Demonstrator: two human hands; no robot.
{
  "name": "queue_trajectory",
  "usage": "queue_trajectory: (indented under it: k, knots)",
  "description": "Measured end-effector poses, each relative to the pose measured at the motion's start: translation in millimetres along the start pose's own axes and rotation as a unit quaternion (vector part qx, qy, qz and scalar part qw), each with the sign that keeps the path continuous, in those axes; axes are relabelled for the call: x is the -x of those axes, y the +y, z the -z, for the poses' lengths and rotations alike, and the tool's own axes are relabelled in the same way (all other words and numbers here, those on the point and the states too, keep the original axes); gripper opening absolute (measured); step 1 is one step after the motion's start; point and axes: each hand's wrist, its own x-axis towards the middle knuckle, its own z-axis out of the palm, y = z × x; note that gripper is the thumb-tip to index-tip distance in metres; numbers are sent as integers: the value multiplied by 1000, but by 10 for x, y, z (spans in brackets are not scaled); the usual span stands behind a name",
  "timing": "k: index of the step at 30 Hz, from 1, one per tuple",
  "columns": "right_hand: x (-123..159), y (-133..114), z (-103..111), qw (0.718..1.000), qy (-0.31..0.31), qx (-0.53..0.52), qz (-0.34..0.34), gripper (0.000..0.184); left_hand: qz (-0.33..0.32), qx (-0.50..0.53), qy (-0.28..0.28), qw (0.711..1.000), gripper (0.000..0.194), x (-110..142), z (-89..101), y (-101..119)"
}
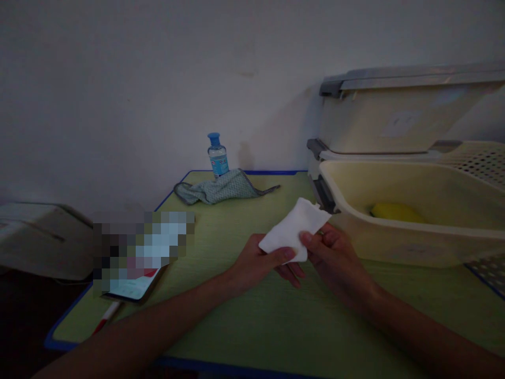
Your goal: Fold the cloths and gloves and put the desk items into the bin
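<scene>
A folded white tissue [290,227] is held between both hands above the green table [221,326]. My left hand [258,263] pinches its lower left part, thumb on top and fingers underneath. At its right side my right hand [335,258] grips the edge with the thumb pressed on the tissue. The fingers below it are partly hidden. A crumpled grey-green cloth [216,190] lies farther back on the table, apart from the hands. Behind the cloth stands a small clear bottle [218,157] with a blue cap and blue label, its base hidden.
To the right, a cream plastic bin [402,247] holds a yellow object [396,212]; a lidded box [394,116] rises behind it. A partly blurred-out phone [134,284] and a red-and-white marker [107,316] lie left. A white box [43,242] stands beyond the table's left edge.
</scene>
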Motion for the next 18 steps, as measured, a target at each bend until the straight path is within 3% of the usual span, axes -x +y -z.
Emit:
queue_trajectory:
  k: [12,18]
  knots:
    - [-5,7,38,998,19,51,28,34,-15,0,-24,1000,51,1,19,-24]
    - [-64,51,68,992,47,64,96,24,-68,-31,83,994,47,-55,71,-59]
